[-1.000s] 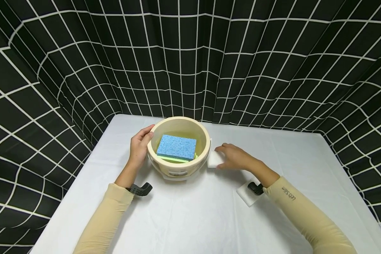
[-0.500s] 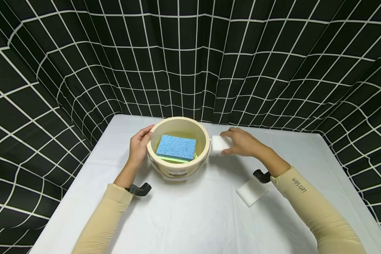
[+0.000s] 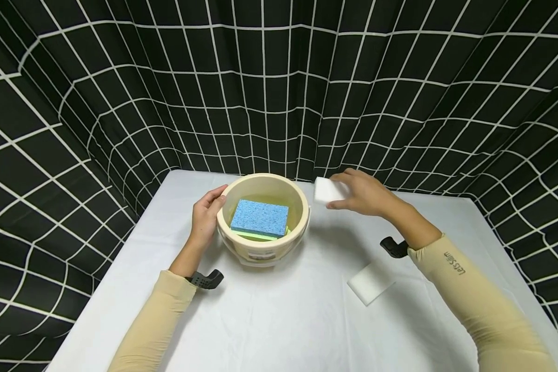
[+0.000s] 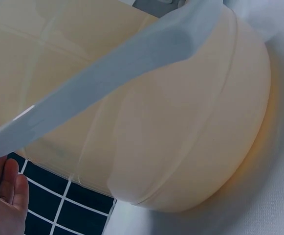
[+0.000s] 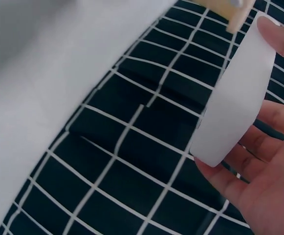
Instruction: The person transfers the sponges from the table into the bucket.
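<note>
A cream bucket with a grey handle holds yellowish liquid, a blue sponge and a light green piece under it. My left hand grips the bucket's left rim, thumb over the edge and fingers outside. Up in the air, right of the bucket, my right hand pinches a white sponge block between thumb and fingers. The right wrist view shows the same white block seen edge-on, clear of the table.
A second flat white sponge lies on the white-covered table, below the right wrist. A black curtain with a white grid stands behind the table and at its sides.
My right hand has lifted the white sponge block off the table beside the bucket and carried it up and away. My left hand stays on the rim.
</note>
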